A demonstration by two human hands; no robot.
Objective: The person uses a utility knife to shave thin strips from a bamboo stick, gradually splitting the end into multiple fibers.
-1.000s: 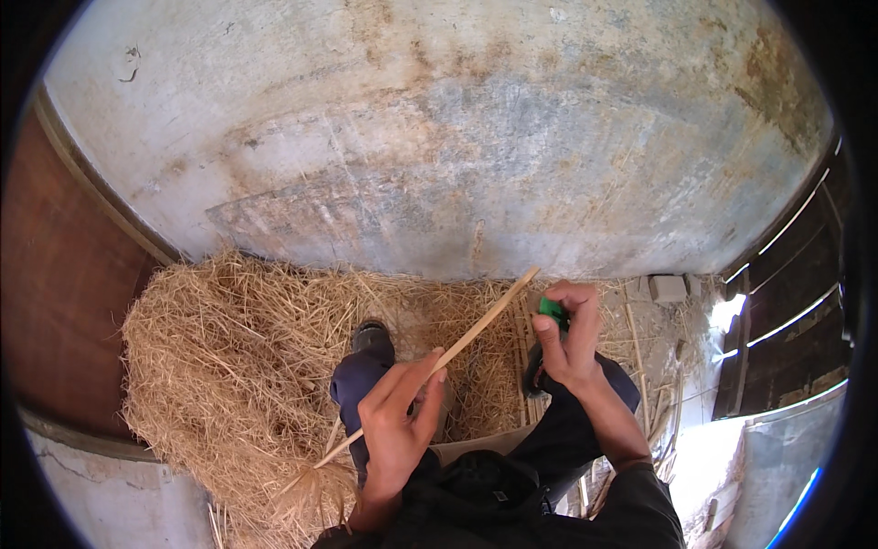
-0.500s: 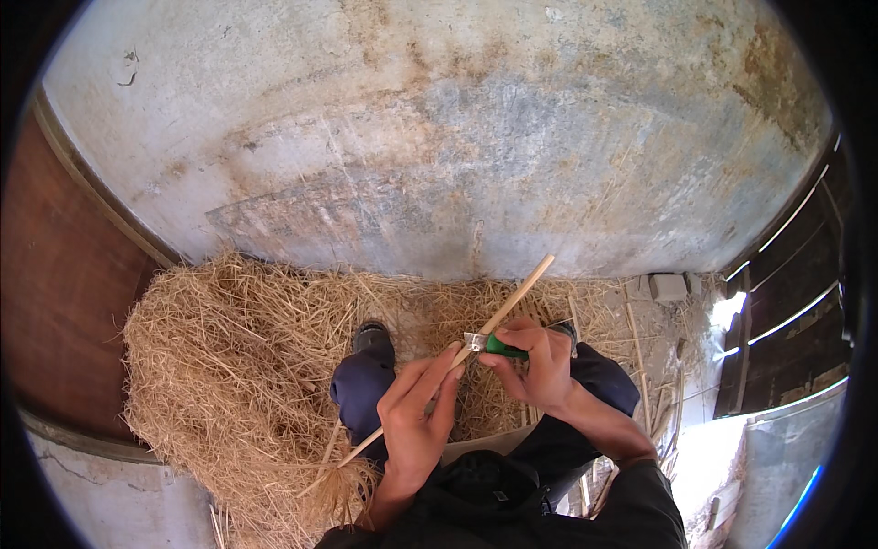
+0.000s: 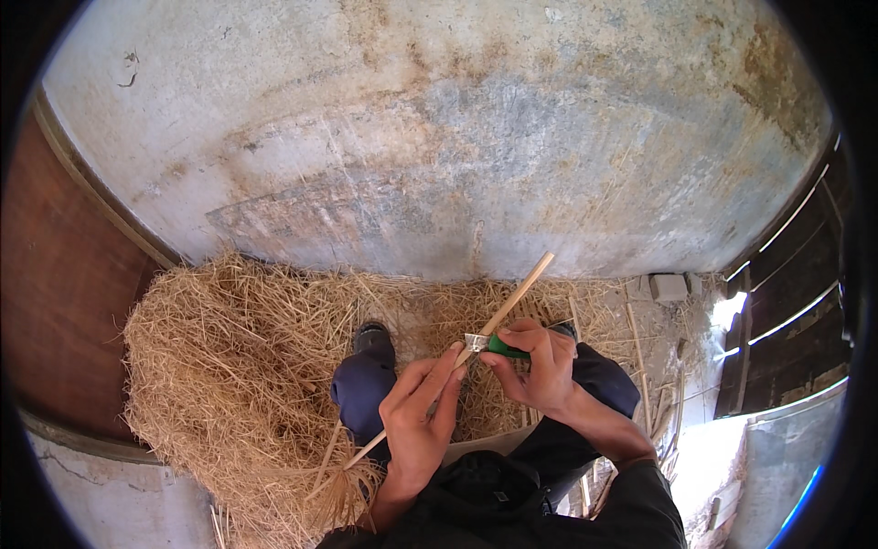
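A long, pale wooden stick (image 3: 519, 294) slants from the upper right down to the lower left, passing through my left hand (image 3: 420, 408). The fingers of that hand are closed round it, just below the tool. My right hand (image 3: 541, 368) grips a small tool by its green handle (image 3: 507, 347). The tool's short metal head (image 3: 476, 342) rests against the stick; its exact kind is hard to make out. Dry, frayed leaf strips (image 3: 352, 485) spread around the stick's lower end, beside my left forearm.
A big heap of straw (image 3: 229, 366) lies to the left, against a stained wall (image 3: 476, 165). Loose straw and thin poles (image 3: 637, 352) are on the floor at right, near a grey block (image 3: 669, 287). My shoe (image 3: 373, 339) stands between heap and hands. Dark slats (image 3: 786, 311) line the right side.
Very little differs. The tool's head has shifted a touch along the stick, and the stick's lower end with its leaf strips has moved slightly. Both hands keep their grip.
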